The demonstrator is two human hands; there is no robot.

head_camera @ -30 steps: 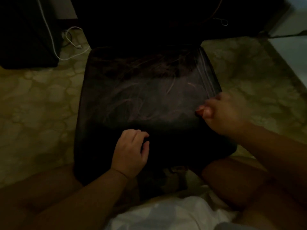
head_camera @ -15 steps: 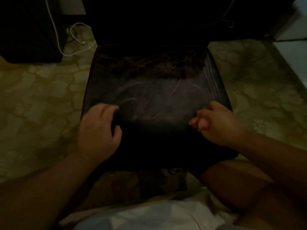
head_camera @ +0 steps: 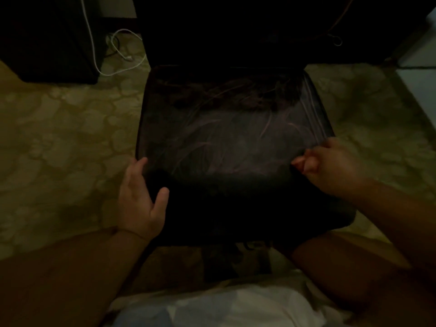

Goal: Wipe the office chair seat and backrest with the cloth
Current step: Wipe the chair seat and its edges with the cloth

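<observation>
The black office chair seat [head_camera: 231,119] fills the middle of the head view, streaked with pale dusty marks. Its backrest [head_camera: 224,31] rises behind it, almost lost in the dark. A dark cloth [head_camera: 236,204] lies stretched across the front half of the seat. My left hand [head_camera: 139,199] is at the seat's left edge, thumb on top of the cloth's left end and fingers along its side. My right hand [head_camera: 330,164] is closed in a pinch on the cloth's right end, near the seat's right edge. My bare knees flank the chair's front.
A white cable [head_camera: 118,43] loops on the patterned floor [head_camera: 59,142] at the back left, beside a dark box [head_camera: 47,38]. A thin cord [head_camera: 337,38] hangs at the back right. A pale surface [head_camera: 420,74] shows at the far right.
My left hand slid from the seat's middle front to its left edge, drawing the dark cloth out across the front. My right hand stayed pinched at the right edge.
</observation>
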